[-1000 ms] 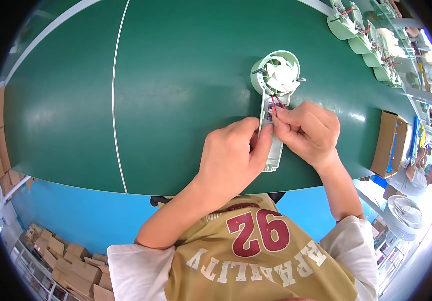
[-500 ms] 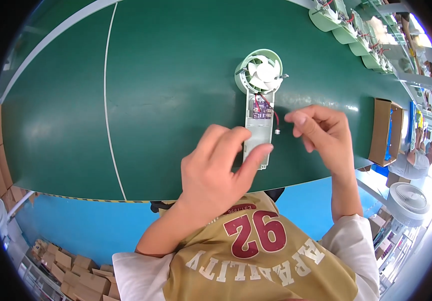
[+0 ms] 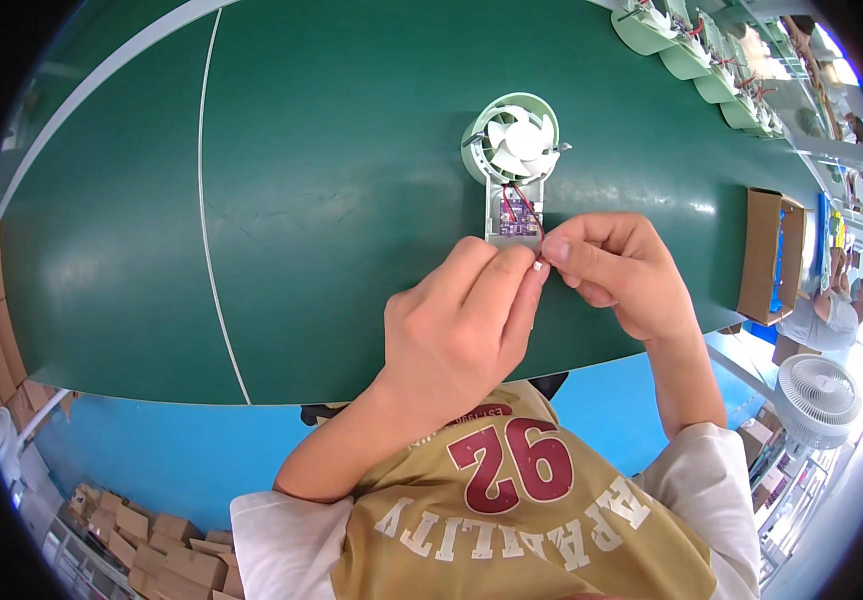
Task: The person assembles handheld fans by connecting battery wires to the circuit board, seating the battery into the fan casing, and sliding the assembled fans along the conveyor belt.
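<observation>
A pale green handheld fan [image 3: 472, 165] with white blades lies on the green table, its round head away from me. Its handle is uncovered, and a purple circuit board [image 3: 517, 216] sits inside with thin red and dark wires. My left hand [image 3: 466, 315] is closed over the lower handle, which it mostly hides. Between the fingertips of my two hands is a small white plug [image 3: 537, 265] on the wire end. My right hand [image 3: 616, 265] pinches the wire just behind that plug, thumb and forefinger together, at the handle's right side.
Several similar pale green fan housings [image 3: 686, 62] stand in a row at the far right edge. A cardboard box [image 3: 761, 258] with blue contents is at the right. A white floor fan [image 3: 817, 402] and a co-worker [image 3: 826, 322] are beyond it. Cardboard boxes [image 3: 186, 565] lie at lower left.
My right hand has moved left to the wire and pinched it. My left hand has shifted up and closed over the handle. The plug now lies between both hands' fingertips.
</observation>
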`<action>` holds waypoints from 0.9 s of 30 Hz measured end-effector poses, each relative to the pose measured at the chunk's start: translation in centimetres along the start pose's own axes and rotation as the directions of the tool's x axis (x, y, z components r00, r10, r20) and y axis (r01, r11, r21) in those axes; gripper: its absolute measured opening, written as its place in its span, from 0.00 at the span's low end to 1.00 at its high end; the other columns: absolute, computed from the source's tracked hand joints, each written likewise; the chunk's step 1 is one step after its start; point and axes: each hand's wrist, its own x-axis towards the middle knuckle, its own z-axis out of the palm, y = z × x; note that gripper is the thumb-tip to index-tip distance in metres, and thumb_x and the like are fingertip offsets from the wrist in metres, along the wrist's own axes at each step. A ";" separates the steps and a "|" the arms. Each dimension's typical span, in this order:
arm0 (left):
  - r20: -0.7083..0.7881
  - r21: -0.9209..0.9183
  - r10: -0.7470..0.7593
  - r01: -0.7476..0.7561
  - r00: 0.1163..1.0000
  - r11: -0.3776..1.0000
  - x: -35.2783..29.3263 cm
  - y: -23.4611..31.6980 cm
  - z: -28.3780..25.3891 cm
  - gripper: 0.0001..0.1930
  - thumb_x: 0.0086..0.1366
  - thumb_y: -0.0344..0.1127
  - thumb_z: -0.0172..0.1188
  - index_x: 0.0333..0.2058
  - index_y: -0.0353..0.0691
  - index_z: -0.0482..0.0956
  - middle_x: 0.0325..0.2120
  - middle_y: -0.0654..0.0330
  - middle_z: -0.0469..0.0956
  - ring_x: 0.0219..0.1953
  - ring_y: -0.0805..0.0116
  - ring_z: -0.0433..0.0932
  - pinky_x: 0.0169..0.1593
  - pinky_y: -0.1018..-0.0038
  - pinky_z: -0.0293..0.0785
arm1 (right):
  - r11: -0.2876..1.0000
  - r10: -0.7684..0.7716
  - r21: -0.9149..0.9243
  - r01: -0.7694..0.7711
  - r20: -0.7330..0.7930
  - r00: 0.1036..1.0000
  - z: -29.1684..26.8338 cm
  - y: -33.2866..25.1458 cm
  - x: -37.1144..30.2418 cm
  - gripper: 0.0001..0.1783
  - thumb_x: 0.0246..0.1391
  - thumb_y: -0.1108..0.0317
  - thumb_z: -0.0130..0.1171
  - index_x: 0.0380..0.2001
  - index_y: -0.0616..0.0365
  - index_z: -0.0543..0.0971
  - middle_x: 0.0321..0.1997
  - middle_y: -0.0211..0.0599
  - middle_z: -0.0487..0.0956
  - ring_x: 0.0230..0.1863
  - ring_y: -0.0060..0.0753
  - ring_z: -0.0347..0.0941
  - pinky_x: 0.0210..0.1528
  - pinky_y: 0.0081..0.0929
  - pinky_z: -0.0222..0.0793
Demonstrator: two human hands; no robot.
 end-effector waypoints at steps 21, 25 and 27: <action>0.087 0.266 0.187 -0.204 0.979 0.942 -0.1 -0.5 -0.8 0.13 0.58 0.35 0.72 0.37 0.35 0.80 0.25 0.64 0.72 0.21 0.72 0.74 0.19 0.75 0.68 | 0.998 -0.043 0.052 0.042 0.027 0.999 -0.4 0.5 0.4 0.04 0.55 0.76 0.64 0.33 0.66 0.83 0.28 0.27 0.81 0.25 0.09 0.68 0.24 0.13 0.56; 0.124 0.095 -0.208 0.197 0.970 0.976 0.1 0.4 -1.5 0.16 0.63 0.43 0.68 0.35 0.34 0.77 0.23 0.59 0.75 0.19 0.64 0.76 0.20 0.71 0.72 | 0.950 -0.301 -0.111 0.292 -0.076 0.951 -1.1 1.0 1.8 0.02 0.56 0.78 0.61 0.33 0.65 0.81 0.34 0.26 0.80 0.29 0.07 0.68 0.28 0.11 0.60; 0.168 0.037 -0.243 0.240 0.955 0.970 -0.3 -0.1 -1.1 0.15 0.61 0.39 0.70 0.36 0.34 0.78 0.21 0.58 0.77 0.17 0.67 0.76 0.20 0.73 0.70 | 0.918 -0.347 -0.223 0.329 -0.046 0.937 -1.4 1.1 2.0 0.02 0.56 0.77 0.62 0.33 0.65 0.80 0.33 0.24 0.79 0.28 0.07 0.67 0.28 0.12 0.58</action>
